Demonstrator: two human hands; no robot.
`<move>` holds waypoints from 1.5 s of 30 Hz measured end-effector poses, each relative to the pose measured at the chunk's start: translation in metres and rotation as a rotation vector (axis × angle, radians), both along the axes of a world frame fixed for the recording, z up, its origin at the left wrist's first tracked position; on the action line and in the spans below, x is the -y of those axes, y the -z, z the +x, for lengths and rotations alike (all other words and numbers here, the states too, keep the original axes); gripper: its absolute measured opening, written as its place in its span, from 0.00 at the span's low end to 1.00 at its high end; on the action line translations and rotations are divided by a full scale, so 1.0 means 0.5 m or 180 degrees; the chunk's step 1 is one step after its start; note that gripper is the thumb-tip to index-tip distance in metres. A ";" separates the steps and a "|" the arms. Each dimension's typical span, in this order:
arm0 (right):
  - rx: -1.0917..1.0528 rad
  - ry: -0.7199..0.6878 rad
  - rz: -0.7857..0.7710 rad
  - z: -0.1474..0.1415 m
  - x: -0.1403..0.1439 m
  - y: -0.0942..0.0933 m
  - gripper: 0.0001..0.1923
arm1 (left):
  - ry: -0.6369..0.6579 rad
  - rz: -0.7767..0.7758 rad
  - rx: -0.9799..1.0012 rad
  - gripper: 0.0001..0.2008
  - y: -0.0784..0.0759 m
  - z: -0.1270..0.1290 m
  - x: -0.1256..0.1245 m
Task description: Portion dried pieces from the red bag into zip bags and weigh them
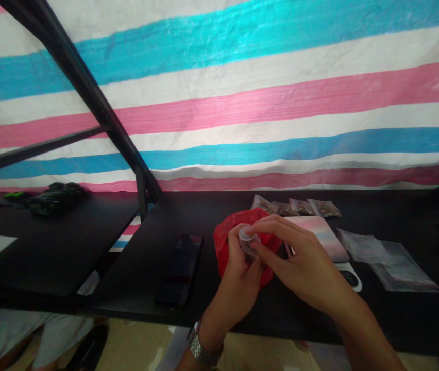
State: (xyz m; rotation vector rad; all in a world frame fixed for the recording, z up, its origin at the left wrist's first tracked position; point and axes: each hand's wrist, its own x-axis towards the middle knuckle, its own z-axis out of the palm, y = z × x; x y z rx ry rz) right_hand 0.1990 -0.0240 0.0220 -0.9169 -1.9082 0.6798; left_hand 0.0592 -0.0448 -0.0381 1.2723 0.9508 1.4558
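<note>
My two hands meet over the middle of the black worktop (188,216), a little in from its near edge, and between them they hold a small roll of clear tape (249,239). My left hand (238,275), with a metal watch (203,350) on the wrist, cups the roll from below, while my right hand (300,257) closes over it, thumb and fingertips pinching at its rim. To the left of my hands the worktop lies bare as far as a dark phone (180,270) lying flat near the near edge; beyond that a black metal frame (88,93) rises at the left corner. Directly under my hands sits a crumpled red plastic bag (227,234); I cannot tell what is in it. Along the far edge, against the striped tarp (281,77), lie several small clear packets (300,207) holding something dark and grainy. Just right of my right hand is a pink and blue pad (322,229) with a white device (353,278) at its near end, and further right flat clear plastic bags (393,260) are spread out. A second black surface (41,247) to the left carries dark bundles (55,198).
</note>
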 end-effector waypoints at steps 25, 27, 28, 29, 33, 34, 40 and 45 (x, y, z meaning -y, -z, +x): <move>-0.0019 0.0182 -0.0162 0.009 0.004 -0.004 0.13 | 0.0385 -0.0182 0.0067 0.14 -0.004 -0.024 -0.024; -0.0422 0.0273 -0.0168 0.005 0.003 -0.004 0.12 | 0.0466 -0.0222 0.0343 0.19 -0.003 -0.027 -0.030; -0.0735 0.0323 -0.0181 0.003 0.001 -0.004 0.11 | 0.0423 -0.0257 0.0552 0.21 -0.001 -0.029 -0.032; -0.1060 0.0384 -0.0204 0.001 -0.002 -0.003 0.12 | 0.0353 -0.0282 0.0756 0.23 0.002 -0.031 -0.035; -0.1481 0.0576 -0.0348 0.009 -0.016 0.001 0.18 | 0.0122 -0.0240 0.1291 0.27 0.001 -0.040 -0.038; -0.1283 0.0584 -0.0414 0.014 -0.019 0.002 0.18 | 0.0092 -0.0218 0.1413 0.29 -0.002 -0.043 -0.038; 0.0824 -0.0001 -0.1041 0.030 -0.023 0.019 0.08 | 0.0001 -0.0340 0.1763 0.29 -0.012 -0.089 -0.026; 0.1937 0.0345 -0.0989 -0.007 -0.036 0.051 0.08 | -0.0151 -0.0377 0.1345 0.31 -0.008 -0.158 0.005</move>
